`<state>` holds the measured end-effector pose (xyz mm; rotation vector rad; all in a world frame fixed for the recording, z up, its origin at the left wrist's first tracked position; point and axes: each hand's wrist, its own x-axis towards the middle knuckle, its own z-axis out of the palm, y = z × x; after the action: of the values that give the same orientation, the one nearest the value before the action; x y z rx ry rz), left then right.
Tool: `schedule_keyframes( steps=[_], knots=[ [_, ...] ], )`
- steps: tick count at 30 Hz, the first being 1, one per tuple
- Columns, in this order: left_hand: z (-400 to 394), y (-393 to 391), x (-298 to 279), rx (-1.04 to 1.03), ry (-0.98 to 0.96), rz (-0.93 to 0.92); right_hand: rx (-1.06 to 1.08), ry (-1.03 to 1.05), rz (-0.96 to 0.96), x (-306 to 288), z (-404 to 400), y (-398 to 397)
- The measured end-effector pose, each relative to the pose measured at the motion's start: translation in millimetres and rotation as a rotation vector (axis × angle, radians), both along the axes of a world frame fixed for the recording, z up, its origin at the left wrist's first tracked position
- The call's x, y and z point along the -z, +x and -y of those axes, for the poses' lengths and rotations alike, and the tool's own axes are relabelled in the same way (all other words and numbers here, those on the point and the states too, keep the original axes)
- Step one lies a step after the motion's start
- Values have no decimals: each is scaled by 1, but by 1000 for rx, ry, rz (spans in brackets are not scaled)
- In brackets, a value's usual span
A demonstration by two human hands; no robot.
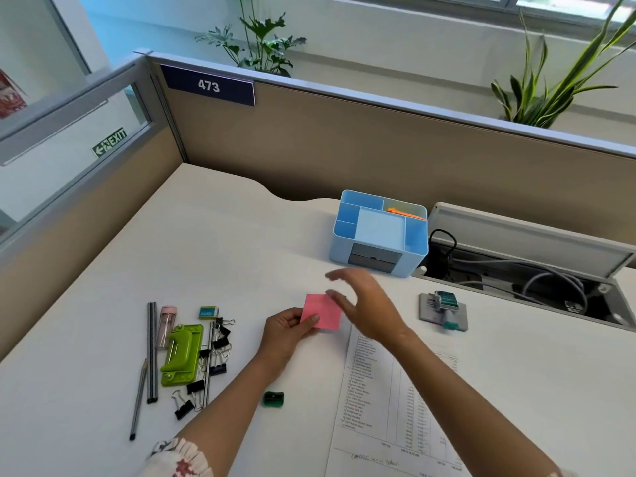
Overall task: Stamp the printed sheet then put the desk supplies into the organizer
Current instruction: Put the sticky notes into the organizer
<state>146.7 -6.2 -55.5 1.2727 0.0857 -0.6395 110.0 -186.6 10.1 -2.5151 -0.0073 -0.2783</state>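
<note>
My left hand [287, 333] pinches a pink sticky-note pad [323, 311] by its lower left corner, just above the desk. My right hand [364, 304] hovers over the pad's right edge with fingers spread and relaxed, holding nothing. The blue organizer [344, 246] stands behind them, with an orange item in its back right compartment. The printed sheet [389, 404] lies under my right forearm. A stamp [445, 302] rests on its grey ink pad [426, 313] to the right.
At the left lie pencils [151, 352], a pink lead tube [165, 325], a green hole punch [182, 354], an eraser [208, 312] and several black binder clips [216, 346]. A green sharpener [273, 398] sits near my left forearm. An open cable tray [523, 280] is at the right.
</note>
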Motion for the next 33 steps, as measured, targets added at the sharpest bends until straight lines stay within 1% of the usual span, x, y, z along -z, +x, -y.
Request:
schedule_keyframes(
  steps=[1, 3, 7, 11, 14, 17, 19, 21, 24, 33],
  knots=[
    [0, 0, 0, 4, 1, 4, -42, -19, -72, 3, -3, -2],
    [1, -1, -1, 0, 4, 10, -84, -45, -145, 6, -4, -2],
    [2, -3, -3, -23, 15, 12, -86, -45, -155, 2, 4, 1],
    [1, -3, -3, -25, 26, 9, 25, 50, 20, -16, 27, 9],
    [1, -2, -4, -5, 39, 5, 178, 111, 188, -36, 55, 17],
    [0, -2, -6, 18, 81, 28, 335, 69, 367, -53, 84, 29],
    [0, -2, -6, 35, 112, 44, 416, 37, 421, -59, 102, 38],
    [0, -1, -6, 42, 124, 50, 488, -10, 427, -61, 118, 48],
    [0, -1, -7, 51, 135, 52, 535, -81, 389, -53, 138, 63],
    [-1, -1, -9, 58, 147, 70, 539, -125, 199, -37, 153, 84]
  ],
)
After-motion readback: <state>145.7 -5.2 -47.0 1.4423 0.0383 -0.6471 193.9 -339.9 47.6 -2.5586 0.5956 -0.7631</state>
